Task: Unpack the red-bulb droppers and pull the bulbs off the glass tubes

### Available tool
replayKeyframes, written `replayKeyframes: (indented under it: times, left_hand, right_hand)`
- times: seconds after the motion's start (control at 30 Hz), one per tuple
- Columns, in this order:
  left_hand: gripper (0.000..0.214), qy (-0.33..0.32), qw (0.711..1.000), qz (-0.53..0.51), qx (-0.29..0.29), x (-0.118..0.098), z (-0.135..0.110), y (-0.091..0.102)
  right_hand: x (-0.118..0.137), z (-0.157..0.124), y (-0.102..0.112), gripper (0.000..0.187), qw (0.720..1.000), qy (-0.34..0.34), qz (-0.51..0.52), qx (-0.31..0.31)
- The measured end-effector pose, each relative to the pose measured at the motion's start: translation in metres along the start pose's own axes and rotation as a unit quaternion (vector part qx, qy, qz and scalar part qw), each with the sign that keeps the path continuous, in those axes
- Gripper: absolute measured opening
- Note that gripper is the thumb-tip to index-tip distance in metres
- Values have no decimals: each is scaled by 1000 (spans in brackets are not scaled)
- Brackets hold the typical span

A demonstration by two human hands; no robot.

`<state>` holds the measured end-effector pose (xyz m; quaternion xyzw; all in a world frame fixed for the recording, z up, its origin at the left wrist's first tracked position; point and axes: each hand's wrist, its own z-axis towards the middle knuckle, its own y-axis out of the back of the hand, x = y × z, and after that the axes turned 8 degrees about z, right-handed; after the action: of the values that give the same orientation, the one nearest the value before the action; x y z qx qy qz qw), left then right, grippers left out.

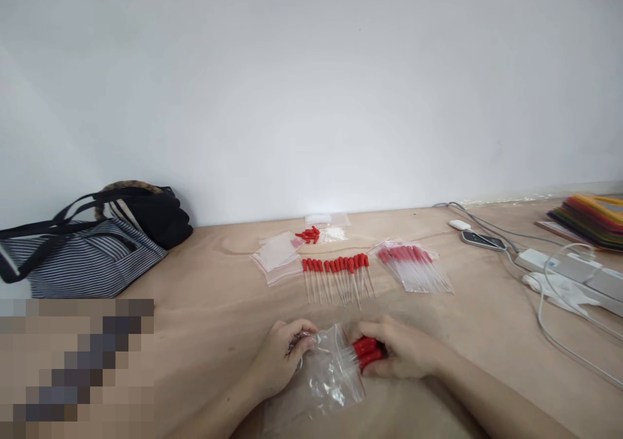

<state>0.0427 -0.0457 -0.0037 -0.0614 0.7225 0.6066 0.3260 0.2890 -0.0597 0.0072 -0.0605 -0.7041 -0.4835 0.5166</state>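
Note:
My right hand (402, 348) is closed around the red bulbs of several glass droppers (368, 353). Their clear stems point left, at the mouth of a clear zip bag (331, 384); how far in they reach is hard to make out. My left hand (282, 361) pinches the bag near its upper left side between thumb and fingers. Just beyond my hands lies a row of loose red-topped droppers (341, 267), stems toward me. To its right, a stack of filled bags (413, 270) shows red bulbs through the plastic.
Flat zip bags (277, 257) lie left of the dropper row. Behind it are loose red bulbs (309, 235) and clear tubes (333, 234). A striped bag (97, 257) stands far left. At right are a small device (483, 240), a power strip (579, 272), cables and coloured sheets (591, 218).

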Motion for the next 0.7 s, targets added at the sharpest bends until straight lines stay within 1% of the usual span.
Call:
replayKeyframes:
  times: [0.1,0.17,0.2,0.27,0.33,0.4,0.47,0.6,0.7]
  left_hand:
    - [21,-1,1000,-3,-11,2,0,0]
    - [21,0,1000,-3,-18,1,0,0]
    - [21,1,1000,-3,-20,1,0,0]
    - [20,1,1000,-3,-18,0,0,1]
    - [20,2,1000,-4,-16,-1,0,1]
    - [20,0,1000,-4,-15,0,0,1]
    - [19,-1,1000,-3,-16,1,0,0]
    - [18,-5,1000,-10,-17,0,1,1]
    - [16,-31,998,-52,-31,-1,0,3]
  right_hand:
    - [-6,-1,2,34,999,-11,52,-9]
    - [-11,0,2,36,988,-37,147,-12]
    - [-14,0,2,37,976,-58,208,-10]
    - [-19,2,1,40,942,-101,320,2]
    - [-22,3,-1,44,914,-124,386,7]
    - [-22,5,-1,47,902,-130,411,0]
    - [-21,6,-2,48,898,-138,417,-18]
    - [-14,9,-7,41,892,-171,409,-88]
    - [-11,12,-11,40,883,-182,411,-131]
